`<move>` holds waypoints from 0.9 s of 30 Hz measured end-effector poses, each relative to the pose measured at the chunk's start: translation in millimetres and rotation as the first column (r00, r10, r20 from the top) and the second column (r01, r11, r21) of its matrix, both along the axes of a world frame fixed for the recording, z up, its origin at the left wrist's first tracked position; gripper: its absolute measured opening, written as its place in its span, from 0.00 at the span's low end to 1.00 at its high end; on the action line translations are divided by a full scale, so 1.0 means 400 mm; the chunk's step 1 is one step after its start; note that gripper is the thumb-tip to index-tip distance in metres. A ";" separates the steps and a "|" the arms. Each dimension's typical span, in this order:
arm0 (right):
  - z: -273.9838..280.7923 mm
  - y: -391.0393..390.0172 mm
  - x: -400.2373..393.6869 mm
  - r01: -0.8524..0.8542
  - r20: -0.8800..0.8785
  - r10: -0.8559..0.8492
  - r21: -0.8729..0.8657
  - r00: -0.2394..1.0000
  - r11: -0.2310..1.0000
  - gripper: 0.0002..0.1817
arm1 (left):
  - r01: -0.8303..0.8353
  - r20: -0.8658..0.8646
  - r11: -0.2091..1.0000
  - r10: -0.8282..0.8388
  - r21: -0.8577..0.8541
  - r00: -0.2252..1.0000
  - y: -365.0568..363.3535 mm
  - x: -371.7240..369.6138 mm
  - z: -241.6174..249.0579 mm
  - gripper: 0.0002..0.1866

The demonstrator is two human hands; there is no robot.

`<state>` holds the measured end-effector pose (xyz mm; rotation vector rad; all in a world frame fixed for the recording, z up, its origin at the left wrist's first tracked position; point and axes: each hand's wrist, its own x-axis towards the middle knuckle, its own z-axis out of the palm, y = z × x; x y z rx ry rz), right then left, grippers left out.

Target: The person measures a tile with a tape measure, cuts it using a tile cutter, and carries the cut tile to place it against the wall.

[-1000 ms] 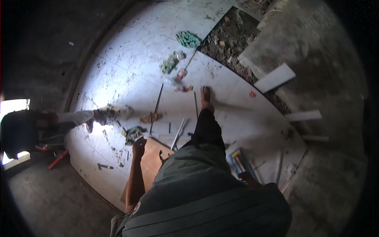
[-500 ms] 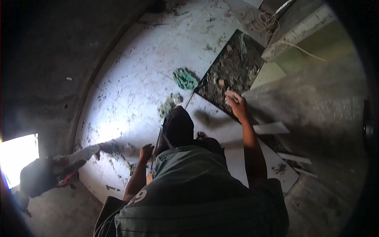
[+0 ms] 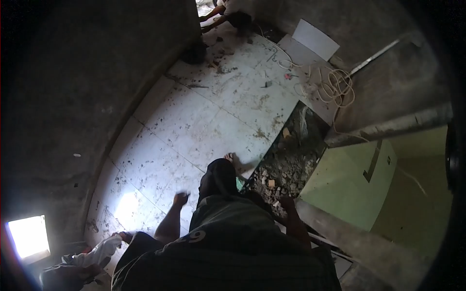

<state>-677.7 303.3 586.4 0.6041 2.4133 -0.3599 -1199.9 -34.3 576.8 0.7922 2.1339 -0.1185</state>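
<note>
My left hand (image 3: 181, 199) hangs beside my left leg above the white floor tiles (image 3: 187, 123), its fingers curled; a small pale spot shows at its edge, and what it holds, if anything, is too small to name. Low at my right side, my right hand (image 3: 287, 202) is dark and blurred over the near end of the rubble strip (image 3: 291, 167), close to the grey ledge (image 3: 330, 220). Its fingers cannot be made out. One bare foot (image 3: 229, 157) shows on the tiles beyond my knee. A bit of green cloth (image 3: 240, 184) shows by my leg.
A pale cable (image 3: 341, 87) lies coiled near a white panel (image 3: 315, 39). Greenish boards (image 3: 347, 177) lean at the right. Another person (image 3: 233, 14) crouches at the top doorway; a second person (image 3: 87, 262) is at the lower left. A curved grey wall (image 3: 97, 72) bounds the left.
The view has moved forward over the floor, showing the doorway and more cable. My right hand has dropped toward my side from over the rubble. The green cloth is now mostly hidden by my body.
</note>
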 end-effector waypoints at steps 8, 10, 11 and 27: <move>0.019 0.326 -0.196 0.210 -0.158 -0.193 0.101 0.968 0.972 0.21 | -0.295 0.195 0.378 0.281 0.878 0.940 0.897 -0.404 0.587 0.20; -0.056 0.416 -0.258 0.656 0.136 -0.667 -0.404 0.733 0.638 0.18 | -0.297 0.218 0.355 0.245 0.886 0.945 0.939 -0.405 0.661 0.20; -0.159 0.460 -0.242 0.857 0.388 -0.902 -0.514 0.191 -0.040 0.18 | -0.308 0.208 0.381 0.283 0.872 0.936 0.932 -0.402 0.634 0.19; 0.001 1.156 -1.253 0.444 0.105 -0.567 -0.742 0.817 0.502 0.15 | -0.869 0.105 0.083 0.982 0.488 0.154 0.420 -0.099 0.207 0.25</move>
